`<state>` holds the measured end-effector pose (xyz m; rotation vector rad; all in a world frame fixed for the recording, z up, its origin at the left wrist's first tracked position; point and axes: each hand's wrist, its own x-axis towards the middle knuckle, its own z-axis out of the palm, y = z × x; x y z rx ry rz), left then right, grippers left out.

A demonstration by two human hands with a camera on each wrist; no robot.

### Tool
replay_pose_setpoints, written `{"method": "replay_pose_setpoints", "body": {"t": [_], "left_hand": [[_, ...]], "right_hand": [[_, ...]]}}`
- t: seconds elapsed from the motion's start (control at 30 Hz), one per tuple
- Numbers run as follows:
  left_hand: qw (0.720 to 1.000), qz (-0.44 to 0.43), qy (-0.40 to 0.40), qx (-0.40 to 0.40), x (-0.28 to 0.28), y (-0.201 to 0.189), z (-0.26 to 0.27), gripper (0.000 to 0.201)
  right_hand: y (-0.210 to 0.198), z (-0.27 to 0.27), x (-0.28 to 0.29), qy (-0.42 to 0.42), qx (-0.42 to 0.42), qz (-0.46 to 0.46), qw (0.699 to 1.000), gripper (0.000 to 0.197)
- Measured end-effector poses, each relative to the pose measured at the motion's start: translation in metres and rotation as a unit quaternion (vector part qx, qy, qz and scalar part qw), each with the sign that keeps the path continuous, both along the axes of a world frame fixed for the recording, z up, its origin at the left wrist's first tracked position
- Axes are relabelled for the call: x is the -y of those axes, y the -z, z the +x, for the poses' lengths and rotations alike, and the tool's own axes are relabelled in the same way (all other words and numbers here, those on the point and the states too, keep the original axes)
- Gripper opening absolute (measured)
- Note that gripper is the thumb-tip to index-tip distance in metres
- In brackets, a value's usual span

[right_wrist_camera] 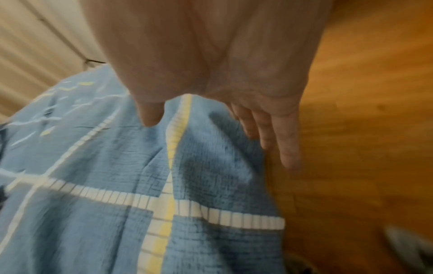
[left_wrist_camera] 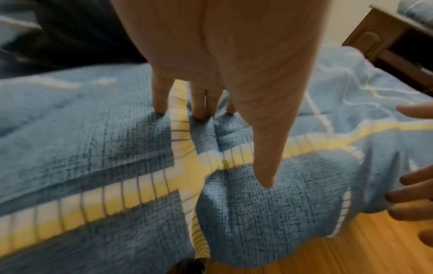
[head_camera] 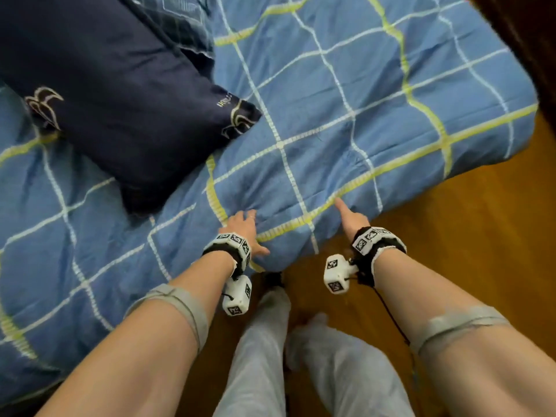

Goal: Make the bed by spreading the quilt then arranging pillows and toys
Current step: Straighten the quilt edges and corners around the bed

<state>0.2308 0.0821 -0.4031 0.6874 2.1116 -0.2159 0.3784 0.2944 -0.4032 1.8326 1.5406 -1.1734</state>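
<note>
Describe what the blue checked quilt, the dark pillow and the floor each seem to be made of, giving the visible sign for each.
Quilt: seemingly padded woven cotton, matte; the weave grain shows and it puffs and creases under the left hand.
Dark pillow: navy fabric, perhaps cotton with a slight sheen, with pale printed or stitched motifs.
Floor: looks like wood or laminate, glossy, orange-brown.

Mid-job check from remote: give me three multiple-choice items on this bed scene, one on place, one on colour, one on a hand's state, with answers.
1. Where does the dark pillow lie?
A. on the floor
B. on the quilt, left of the hands
C. under the quilt

2. The quilt's ground colour?
A. red
B. blue
C. grey

3. The left hand is:
A. pressing straight fingers on the quilt
B. lifting the pillow
C. hanging by the leg

Answers: B, it rests on top at upper left; B, blue with white and yellow lines; A, the left wrist view shows fingertips denting the fabric.
</note>
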Motion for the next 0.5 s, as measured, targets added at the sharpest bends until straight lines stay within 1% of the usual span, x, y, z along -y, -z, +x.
{"method": "replay_pose_setpoints", "body": {"t": [0.03, 0.1, 0.13, 0.17, 0.2, 0.23, 0.27, 0.3, 0.33, 0.4, 0.43, 0.5], "left_hand": [[1.000, -0.016, -0.007, 0.003, -0.006, 0.015, 0.002, 0.128], [0.999, -0.044, 0.002, -0.007, -0.014, 0.045, 0.010, 0.137], [0.998, -0.052, 0.012, -0.025, -0.017, 0.057, 0.013, 0.138], [0.997, -0.056, 0.025, -0.051, -0.020, 0.065, 0.015, 0.134], [0.995, -0.055, 0.038, -0.080, -0.025, 0.071, 0.017, 0.121], [0.993, -0.050, 0.053, -0.098, -0.030, 0.075, 0.017, 0.100], [0.992, -0.046, 0.075, -0.096, -0.039, 0.073, 0.019, 0.074], [0.992, -0.041, 0.097, -0.074, -0.050, 0.069, 0.022, 0.051], [0.992, -0.038, 0.111, -0.043, -0.062, 0.065, 0.027, 0.037], [0.992, -0.038, 0.120, 0.023, -0.091, 0.052, 0.041, 0.030], [0.991, -0.034, 0.126, 0.038, -0.105, 0.046, 0.049, 0.030], [0.984, -0.036, 0.161, 0.065, -0.130, 0.035, 0.067, 0.030]], "right_hand": [[0.015, -0.007, -0.006, 0.000, -0.007, -0.017, 1.000, 0.105], [0.044, -0.018, -0.016, -0.005, -0.022, -0.051, 0.998, 0.106], [0.057, -0.022, -0.021, 0.000, -0.028, -0.048, 0.998, 0.105], [0.070, -0.023, -0.026, 0.015, -0.029, -0.035, 0.999, 0.099], [0.079, -0.021, -0.030, 0.025, -0.034, -0.011, 0.999, 0.087], [0.086, -0.017, -0.035, 0.023, -0.046, 0.009, 0.999, 0.073], [0.088, -0.008, -0.039, 0.024, -0.066, 0.022, 0.997, 0.060], [0.087, 0.002, -0.045, 0.029, -0.091, 0.031, 0.995, 0.052], [0.081, 0.014, -0.053, 0.030, -0.112, 0.041, 0.992, 0.047], [0.060, 0.045, -0.076, 0.021, -0.145, 0.061, 0.987, 0.036], [0.050, 0.063, -0.089, 0.008, -0.147, 0.064, 0.987, 0.030], [0.034, 0.100, -0.111, -0.004, -0.139, 0.079, 0.987, 0.029]]}}
